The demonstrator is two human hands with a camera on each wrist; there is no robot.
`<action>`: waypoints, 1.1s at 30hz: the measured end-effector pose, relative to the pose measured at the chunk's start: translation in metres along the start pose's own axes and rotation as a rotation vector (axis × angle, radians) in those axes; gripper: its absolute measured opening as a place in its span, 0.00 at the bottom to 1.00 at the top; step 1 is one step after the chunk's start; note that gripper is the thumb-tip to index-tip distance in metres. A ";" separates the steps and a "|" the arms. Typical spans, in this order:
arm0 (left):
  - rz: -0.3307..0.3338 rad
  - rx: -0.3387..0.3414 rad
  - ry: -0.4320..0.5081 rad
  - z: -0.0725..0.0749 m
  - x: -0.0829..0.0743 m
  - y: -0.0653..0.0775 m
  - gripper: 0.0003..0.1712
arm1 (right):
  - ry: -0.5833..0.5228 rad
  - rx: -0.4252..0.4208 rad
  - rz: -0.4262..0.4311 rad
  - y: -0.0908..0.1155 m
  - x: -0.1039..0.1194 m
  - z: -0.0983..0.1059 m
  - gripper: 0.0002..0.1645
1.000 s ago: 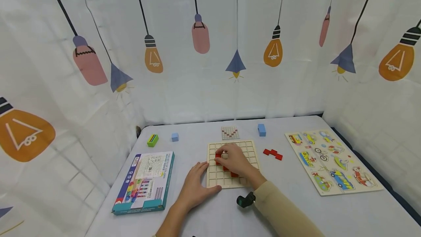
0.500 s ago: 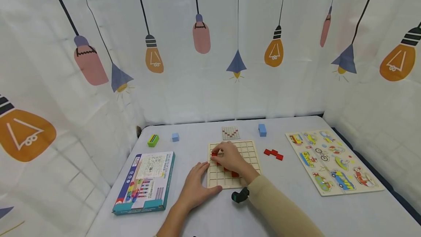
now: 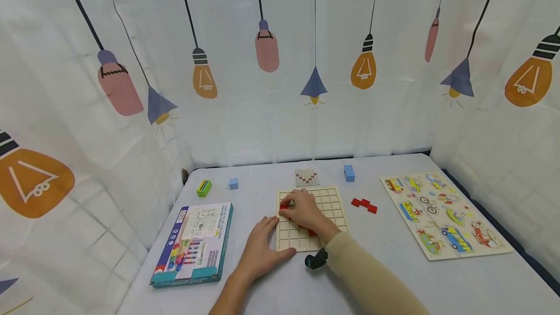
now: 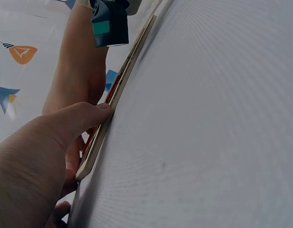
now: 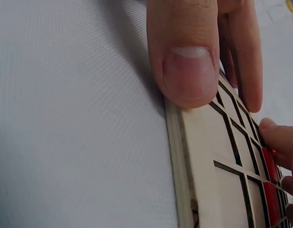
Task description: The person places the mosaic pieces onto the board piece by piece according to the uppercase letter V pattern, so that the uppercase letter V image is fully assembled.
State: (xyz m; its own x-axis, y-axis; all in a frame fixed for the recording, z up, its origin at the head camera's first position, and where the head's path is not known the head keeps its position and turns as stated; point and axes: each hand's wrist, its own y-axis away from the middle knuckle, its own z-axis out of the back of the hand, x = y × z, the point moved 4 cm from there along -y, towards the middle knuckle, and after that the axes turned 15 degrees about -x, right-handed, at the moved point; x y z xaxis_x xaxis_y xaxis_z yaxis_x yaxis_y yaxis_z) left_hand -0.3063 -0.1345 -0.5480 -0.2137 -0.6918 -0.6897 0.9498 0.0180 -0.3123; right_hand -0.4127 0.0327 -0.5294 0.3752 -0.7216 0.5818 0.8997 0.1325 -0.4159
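A wooden grid board [image 3: 331, 204] lies in the middle of the table in the head view. My left hand [image 3: 261, 247] touches its left side with the fingertips and its near edge with the thumb, which also looms large in the right wrist view. Over the board's upper left part, my right hand [image 3: 304, 209] pinches a red square tile [image 3: 283, 206] against the grid between thumb and fingers. Other red tiles [image 5: 272, 202] sit in the grid squares, partly covered by my right hand and wrist. A black wrist camera [image 3: 316, 259] hangs under my right wrist.
A pattern card [image 3: 307, 177] lies behind the board. Several loose red tiles [image 3: 364, 205] are to its right, near a blue block [image 3: 348, 173]. A picture puzzle [image 3: 442, 215] lies farther right. Leftward are a box [image 3: 192, 244], a small blue cube [image 3: 234, 183] and green blocks [image 3: 203, 188].
My right hand has shifted slightly left across the board with the red tile, and its sleeve and wrist camera have moved along. My left hand stays at the board's corner.
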 end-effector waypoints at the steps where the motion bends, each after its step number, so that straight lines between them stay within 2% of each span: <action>1: 0.000 0.000 -0.001 0.000 0.000 0.000 0.62 | 0.002 0.001 0.000 0.000 0.001 0.000 0.14; 12: 0.012 -0.005 -0.018 0.001 -0.002 0.001 0.62 | -0.032 0.025 0.014 0.001 0.000 0.002 0.12; 23: 0.015 -0.004 -0.018 0.000 -0.002 0.001 0.63 | -0.010 0.019 0.054 0.005 -0.001 0.012 0.12; 33: 0.018 -0.008 -0.028 -0.002 0.002 0.000 0.63 | -0.107 0.035 0.013 0.018 -0.004 0.030 0.13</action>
State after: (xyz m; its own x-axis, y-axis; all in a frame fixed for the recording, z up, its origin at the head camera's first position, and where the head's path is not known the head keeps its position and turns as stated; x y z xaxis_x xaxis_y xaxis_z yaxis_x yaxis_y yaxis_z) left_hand -0.3069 -0.1340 -0.5510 -0.1896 -0.7112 -0.6769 0.9515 0.0369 -0.3053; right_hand -0.3913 0.0587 -0.5179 0.4066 -0.6433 0.6487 0.9013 0.1663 -0.4000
